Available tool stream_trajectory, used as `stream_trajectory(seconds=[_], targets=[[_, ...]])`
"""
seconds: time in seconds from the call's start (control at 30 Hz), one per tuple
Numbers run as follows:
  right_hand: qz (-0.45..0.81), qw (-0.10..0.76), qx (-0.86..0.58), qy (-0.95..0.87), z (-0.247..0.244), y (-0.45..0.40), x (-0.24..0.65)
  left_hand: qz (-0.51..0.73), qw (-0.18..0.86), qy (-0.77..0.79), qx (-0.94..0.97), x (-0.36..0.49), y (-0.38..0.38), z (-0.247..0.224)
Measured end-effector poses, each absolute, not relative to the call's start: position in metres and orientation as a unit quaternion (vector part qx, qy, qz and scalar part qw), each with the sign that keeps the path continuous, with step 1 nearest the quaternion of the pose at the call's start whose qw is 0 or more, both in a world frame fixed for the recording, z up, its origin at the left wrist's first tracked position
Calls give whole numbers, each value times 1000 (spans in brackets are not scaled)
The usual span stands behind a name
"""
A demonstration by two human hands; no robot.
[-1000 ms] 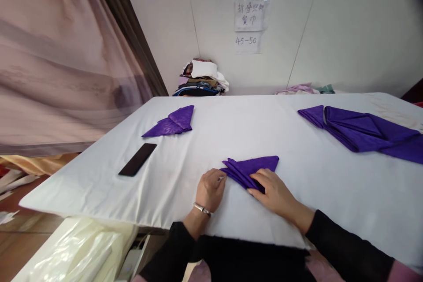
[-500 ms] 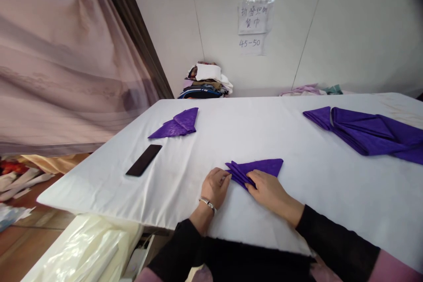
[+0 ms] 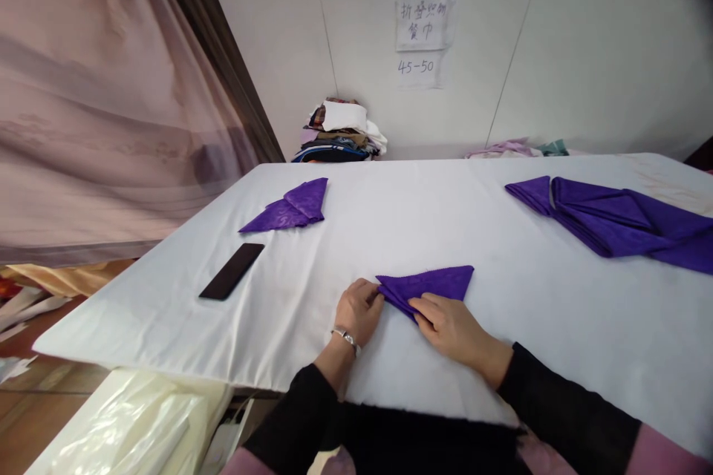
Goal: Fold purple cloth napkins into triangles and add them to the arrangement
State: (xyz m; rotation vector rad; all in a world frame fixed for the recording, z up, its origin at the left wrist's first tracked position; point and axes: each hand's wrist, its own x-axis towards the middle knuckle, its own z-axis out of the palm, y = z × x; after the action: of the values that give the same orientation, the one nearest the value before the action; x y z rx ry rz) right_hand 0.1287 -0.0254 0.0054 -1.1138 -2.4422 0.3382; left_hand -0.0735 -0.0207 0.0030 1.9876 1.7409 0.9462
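A purple cloth napkin (image 3: 431,283), folded into a triangle, lies on the white-covered table (image 3: 390,223) in front of me. My left hand (image 3: 359,308) pinches its left corner between thumb and fingers. On the near edge, my right hand (image 3: 445,323) grips the folded layers, its thumb below and fingers on top. The fingers partly hide that lower edge. Farther off to the left lies a second folded purple napkin (image 3: 292,208), pointed at its left end.
A black phone (image 3: 232,272) lies left of my hands. More folded purple napkins (image 3: 607,219) lie at the right. Behind the table are a clothes pile (image 3: 339,133) and a wall with paper signs (image 3: 424,26). A pink curtain (image 3: 100,104) hangs left; plastic-wrapped material (image 3: 128,423) sits below.
The loose pleats at the napkin's left side now lie flat, leaving a smoother triangle. My right hand has shifted slightly left along the near edge. The view has moved slightly.
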Motion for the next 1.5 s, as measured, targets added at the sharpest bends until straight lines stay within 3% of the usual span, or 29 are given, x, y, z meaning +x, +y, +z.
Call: stream_trajectory(seconds=[0.27, 0.53, 0.83, 0.97, 1.23, 1.5], targets=[[130, 219, -406, -878, 9, -27, 130, 394, 296, 643, 586, -75, -17, 9], [183, 208, -451, -848, 19, -23, 124, 340, 302, 680, 574, -75, 13, 9], [134, 160, -473, -856, 26, -12, 107, 376, 312, 645, 587, -81, 6, -2], [153, 193, -454, -856, 22, -10, 103, 385, 313, 634, 593, -83, 6, -4], [244, 362, -468, -768, 12, -8, 109, 389, 317, 626, 597, -85, 5, -2], [210, 384, -472, -766, 3, -5, 102, 416, 343, 597, 594, -85, 2, 4]])
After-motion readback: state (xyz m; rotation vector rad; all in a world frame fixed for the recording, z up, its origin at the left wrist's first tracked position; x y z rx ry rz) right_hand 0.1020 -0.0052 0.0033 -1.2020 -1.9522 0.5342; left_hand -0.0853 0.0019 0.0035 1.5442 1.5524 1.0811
